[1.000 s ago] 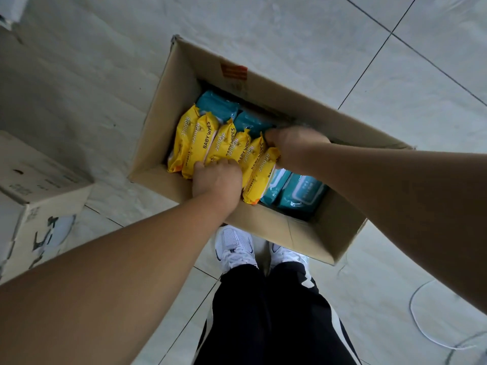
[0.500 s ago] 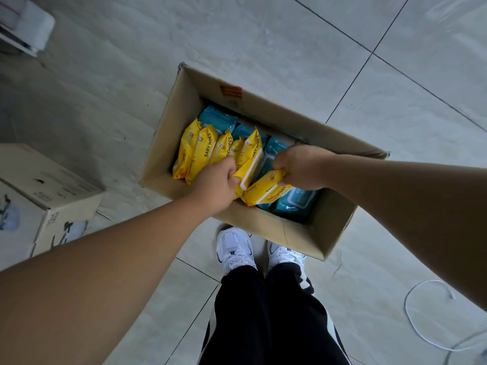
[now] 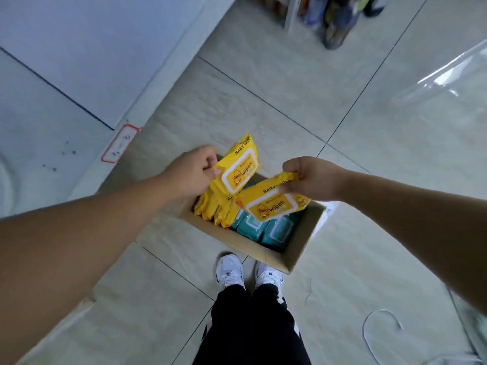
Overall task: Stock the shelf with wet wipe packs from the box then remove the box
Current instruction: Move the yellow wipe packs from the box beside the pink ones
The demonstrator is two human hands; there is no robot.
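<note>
The yellow plastic baby-wipes pack pinched in the left hand and the second yellow pack pinched in the right hand, above the brown cardboard box, should be gripped firmly in transfer.

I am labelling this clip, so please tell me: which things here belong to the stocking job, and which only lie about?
Job: left hand gripping a yellow pack; right hand gripping a second pack; box holding more yellow packs and teal packs; shelf.

Lying about: cable on the floor; plastic sheet; blurred goods at top.
</note>
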